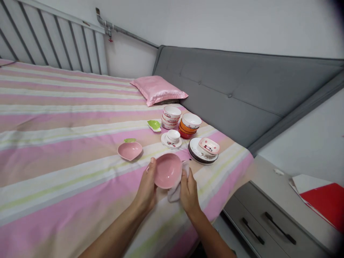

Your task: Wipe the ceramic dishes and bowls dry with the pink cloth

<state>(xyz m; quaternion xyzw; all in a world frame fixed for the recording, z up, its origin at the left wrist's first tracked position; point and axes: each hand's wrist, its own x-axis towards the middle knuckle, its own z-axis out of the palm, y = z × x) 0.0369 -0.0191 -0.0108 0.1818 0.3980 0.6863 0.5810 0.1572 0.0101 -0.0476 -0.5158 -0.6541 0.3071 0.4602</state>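
Note:
My left hand [147,188] grips the left rim of a pink bowl [167,171] and holds it tilted above the striped bedspread [67,143]. My right hand [189,191] is closed on a whitish cloth [176,191] that presses against the bowl's right side. Just beyond, a pink heart-shaped dish [129,150] lies on the bed. Further back stand stacked patterned bowls [171,117], orange bowls [189,126] under a white one, small cups on saucers [172,139] and a pile of plates [201,154] with a pink dish on top.
A small green leaf dish [154,125] and a pink pillow [158,89] lie further back. A grey padded headboard [242,93] runs along the right. A grey drawer unit [268,218] stands beside the bed with a red and white folder [322,200] on it.

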